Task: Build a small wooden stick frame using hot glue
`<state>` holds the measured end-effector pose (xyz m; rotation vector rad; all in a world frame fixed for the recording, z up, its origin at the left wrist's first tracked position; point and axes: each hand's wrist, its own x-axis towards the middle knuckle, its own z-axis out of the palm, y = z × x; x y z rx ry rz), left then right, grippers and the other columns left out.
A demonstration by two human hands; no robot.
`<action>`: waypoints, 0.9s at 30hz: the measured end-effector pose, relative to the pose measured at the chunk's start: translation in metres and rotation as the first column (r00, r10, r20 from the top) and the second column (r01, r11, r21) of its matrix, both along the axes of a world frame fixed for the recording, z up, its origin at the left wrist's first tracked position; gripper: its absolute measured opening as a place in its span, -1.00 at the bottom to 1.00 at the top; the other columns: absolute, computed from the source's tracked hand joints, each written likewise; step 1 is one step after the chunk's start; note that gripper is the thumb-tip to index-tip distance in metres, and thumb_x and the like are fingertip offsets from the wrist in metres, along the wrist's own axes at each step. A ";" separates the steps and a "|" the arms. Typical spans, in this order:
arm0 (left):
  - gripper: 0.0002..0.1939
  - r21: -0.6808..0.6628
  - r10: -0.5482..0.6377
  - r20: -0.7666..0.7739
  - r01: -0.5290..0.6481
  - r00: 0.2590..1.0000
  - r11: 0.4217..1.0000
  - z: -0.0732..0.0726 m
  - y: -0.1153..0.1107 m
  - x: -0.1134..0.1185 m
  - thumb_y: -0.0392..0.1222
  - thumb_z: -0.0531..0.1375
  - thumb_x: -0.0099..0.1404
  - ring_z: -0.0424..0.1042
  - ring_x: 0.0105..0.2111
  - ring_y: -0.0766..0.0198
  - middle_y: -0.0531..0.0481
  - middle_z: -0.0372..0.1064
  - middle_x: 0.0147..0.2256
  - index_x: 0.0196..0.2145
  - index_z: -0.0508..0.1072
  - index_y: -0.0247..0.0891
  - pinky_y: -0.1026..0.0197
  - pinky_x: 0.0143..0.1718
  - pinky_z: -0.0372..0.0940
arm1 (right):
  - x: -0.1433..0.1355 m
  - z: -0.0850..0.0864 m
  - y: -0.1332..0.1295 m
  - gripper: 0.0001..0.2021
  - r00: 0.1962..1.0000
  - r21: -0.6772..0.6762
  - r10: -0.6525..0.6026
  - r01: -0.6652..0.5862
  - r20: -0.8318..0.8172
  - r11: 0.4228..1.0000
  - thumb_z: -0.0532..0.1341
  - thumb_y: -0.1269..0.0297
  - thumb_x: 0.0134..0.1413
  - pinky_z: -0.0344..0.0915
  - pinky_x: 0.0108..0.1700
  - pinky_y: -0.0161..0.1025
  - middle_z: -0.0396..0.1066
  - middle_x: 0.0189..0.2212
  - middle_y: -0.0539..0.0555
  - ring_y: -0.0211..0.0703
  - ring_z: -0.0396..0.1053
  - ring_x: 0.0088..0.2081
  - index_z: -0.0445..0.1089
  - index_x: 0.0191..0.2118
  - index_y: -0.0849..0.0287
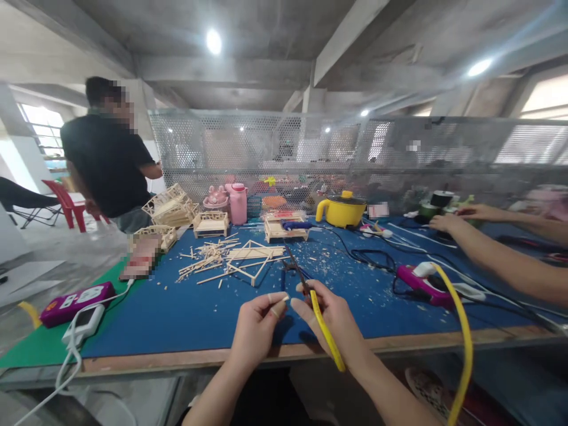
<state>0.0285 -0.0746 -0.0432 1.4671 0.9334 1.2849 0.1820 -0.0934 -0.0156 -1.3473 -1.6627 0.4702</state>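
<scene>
My left hand (261, 322) is pinched closed above the front of the blue table mat, and a small pale bit at its fingertips is too small to make out. Light wraps circle some of its fingers. Close beside it, my right hand (335, 319) grips yellow-handled pliers (327, 334), whose long dark jaws point away from me. Beyond the hands, a frame of thin wooden sticks (254, 277) lies next to a pile of loose sticks (208, 257). A blue glue gun (296, 225) rests on a small wooden stick model (276, 229) farther back.
More stick models (171, 207) stand at back left, near a pink jug (238, 204). A yellow pot (341, 210) stands at back right. Purple power strips (77, 303) and cables lie at both sides. A co-worker's arms (483, 242) reach in from the right; another person (109, 154) stands left.
</scene>
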 end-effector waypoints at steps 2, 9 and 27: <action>-0.77 0.093 -0.004 -0.065 0.010 0.998 0.996 0.002 -0.002 -0.001 -0.10 0.19 0.22 0.44 -0.29 0.19 -0.03 0.54 -0.31 -0.24 0.59 -0.19 0.22 -0.21 0.30 | -0.010 0.003 0.002 -0.77 0.989 -0.021 0.031 -0.035 -0.142 0.999 0.25 0.16 -0.05 0.25 -0.43 -0.33 0.29 -0.54 -0.06 -0.23 0.31 -0.49 0.31 -0.26 0.13; -0.68 0.008 0.049 0.125 -0.050 0.991 0.999 -0.003 0.001 -0.001 -0.07 0.28 0.11 0.41 -0.39 0.27 -0.01 0.50 -0.39 -0.20 0.56 -0.25 0.25 -0.29 0.30 | -0.028 0.006 0.004 -0.75 0.900 -0.133 0.078 -0.148 -0.430 0.980 0.21 0.26 -0.10 0.09 -0.64 -0.39 0.14 -0.57 -0.14 -0.37 0.09 -0.65 0.24 -0.23 0.11; -0.65 -0.116 0.007 0.275 0.026 0.962 0.993 0.002 0.000 -0.004 0.06 0.28 0.10 0.38 -0.43 0.33 -0.03 0.47 -0.43 -0.32 0.47 -0.31 0.33 -0.42 0.28 | -0.023 0.018 -0.006 -0.74 0.978 -0.060 0.051 -0.065 -0.202 0.996 0.16 0.06 0.05 0.19 -0.49 -0.34 0.19 -0.51 -0.09 -0.31 0.16 -0.54 0.27 -0.20 0.11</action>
